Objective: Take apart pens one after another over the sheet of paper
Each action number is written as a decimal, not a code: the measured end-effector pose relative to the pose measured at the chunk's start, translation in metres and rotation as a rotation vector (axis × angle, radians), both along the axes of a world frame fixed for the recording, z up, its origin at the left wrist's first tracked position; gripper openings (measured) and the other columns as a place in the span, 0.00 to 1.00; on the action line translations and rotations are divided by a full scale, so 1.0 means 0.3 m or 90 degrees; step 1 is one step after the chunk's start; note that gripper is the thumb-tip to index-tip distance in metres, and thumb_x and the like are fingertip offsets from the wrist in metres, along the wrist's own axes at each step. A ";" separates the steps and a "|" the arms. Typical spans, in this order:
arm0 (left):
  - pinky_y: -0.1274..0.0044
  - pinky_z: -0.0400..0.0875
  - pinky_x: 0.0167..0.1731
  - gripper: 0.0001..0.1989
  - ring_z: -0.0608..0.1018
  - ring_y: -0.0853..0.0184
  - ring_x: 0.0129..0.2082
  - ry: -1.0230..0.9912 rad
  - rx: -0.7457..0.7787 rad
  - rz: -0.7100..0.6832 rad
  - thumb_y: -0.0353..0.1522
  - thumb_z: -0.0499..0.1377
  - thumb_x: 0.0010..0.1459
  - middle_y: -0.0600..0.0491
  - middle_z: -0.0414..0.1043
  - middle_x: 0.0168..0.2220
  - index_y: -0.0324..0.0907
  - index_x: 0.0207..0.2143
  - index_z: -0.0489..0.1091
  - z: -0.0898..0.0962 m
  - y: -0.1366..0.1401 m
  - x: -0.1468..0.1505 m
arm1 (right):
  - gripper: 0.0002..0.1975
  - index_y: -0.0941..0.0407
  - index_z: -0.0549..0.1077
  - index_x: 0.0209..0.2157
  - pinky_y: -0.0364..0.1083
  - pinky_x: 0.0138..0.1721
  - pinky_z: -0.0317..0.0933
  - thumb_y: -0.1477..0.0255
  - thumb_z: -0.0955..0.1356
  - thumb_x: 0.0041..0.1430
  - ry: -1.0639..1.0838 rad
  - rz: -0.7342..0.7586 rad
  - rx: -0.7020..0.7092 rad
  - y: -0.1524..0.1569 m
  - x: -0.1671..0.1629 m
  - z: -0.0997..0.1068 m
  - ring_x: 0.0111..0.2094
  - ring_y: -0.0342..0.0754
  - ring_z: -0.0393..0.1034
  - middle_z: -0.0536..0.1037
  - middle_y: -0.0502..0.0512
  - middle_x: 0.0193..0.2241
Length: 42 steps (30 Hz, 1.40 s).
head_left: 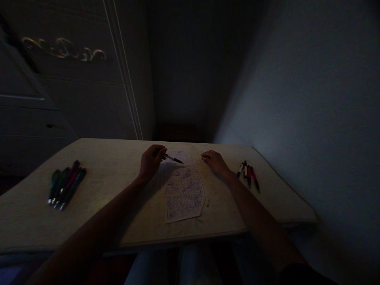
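Observation:
My left hand (152, 159) is closed around a pen (173, 158) with a pale barrel and a dark tip, which points right over the paper. Below it lies a sheet of paper (184, 194) covered in dense scribbled ink, its right edge uneven. To the right of the sheet, my right hand (213, 160) is closed, fingertips pinched together near a small pale bit too dim to name. Several pens (248, 174), dark, white and red, lie beyond my right wrist. A bunch of darker pens (67, 184), green, purplish and black, lies to the left of my left forearm.
Everything rests on a pale table (118, 158) with worn marks. A bluish wall (311, 99) runs along the right side. At the back left stands a dark cabinet (83, 99) with an ornate scroll trim. The room is very dim. My legs show under the front edge.

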<state>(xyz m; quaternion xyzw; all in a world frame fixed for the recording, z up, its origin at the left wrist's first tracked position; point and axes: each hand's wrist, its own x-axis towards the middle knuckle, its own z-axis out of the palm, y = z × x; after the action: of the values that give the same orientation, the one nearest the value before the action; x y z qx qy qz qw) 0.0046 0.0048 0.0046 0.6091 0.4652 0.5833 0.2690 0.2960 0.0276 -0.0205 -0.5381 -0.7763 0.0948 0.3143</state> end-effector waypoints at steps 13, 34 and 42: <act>0.76 0.74 0.24 0.19 0.78 0.66 0.24 -0.034 -0.029 -0.066 0.45 0.64 0.52 0.52 0.74 0.24 0.38 0.35 0.70 0.000 -0.006 0.018 | 0.20 0.57 0.77 0.47 0.48 0.43 0.66 0.57 0.65 0.65 0.172 0.111 0.087 -0.051 -0.091 0.056 0.39 0.48 0.71 0.76 0.59 0.40; 0.70 0.76 0.43 0.09 0.81 0.62 0.40 0.169 0.110 -0.184 0.37 0.61 0.57 0.48 0.79 0.39 0.43 0.39 0.76 -0.031 -0.044 0.048 | 0.12 0.55 0.80 0.39 0.45 0.41 0.62 0.77 0.65 0.63 0.021 0.159 -0.018 -0.113 -0.191 0.054 0.33 0.48 0.74 0.82 0.53 0.30; 0.74 0.78 0.32 0.09 0.82 0.64 0.28 0.182 0.097 -0.191 0.36 0.60 0.58 0.49 0.80 0.31 0.41 0.37 0.77 0.002 -0.063 0.037 | 0.11 0.54 0.81 0.36 0.45 0.39 0.61 0.77 0.66 0.62 0.020 0.164 0.007 -0.125 -0.204 0.065 0.31 0.48 0.74 0.82 0.52 0.28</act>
<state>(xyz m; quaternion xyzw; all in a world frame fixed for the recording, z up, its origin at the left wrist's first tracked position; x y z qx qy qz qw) 0.0156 -0.0142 0.0053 0.7666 0.3574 0.4780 0.2370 0.2348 -0.0101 -0.0011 -0.4308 -0.8343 0.1388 0.3147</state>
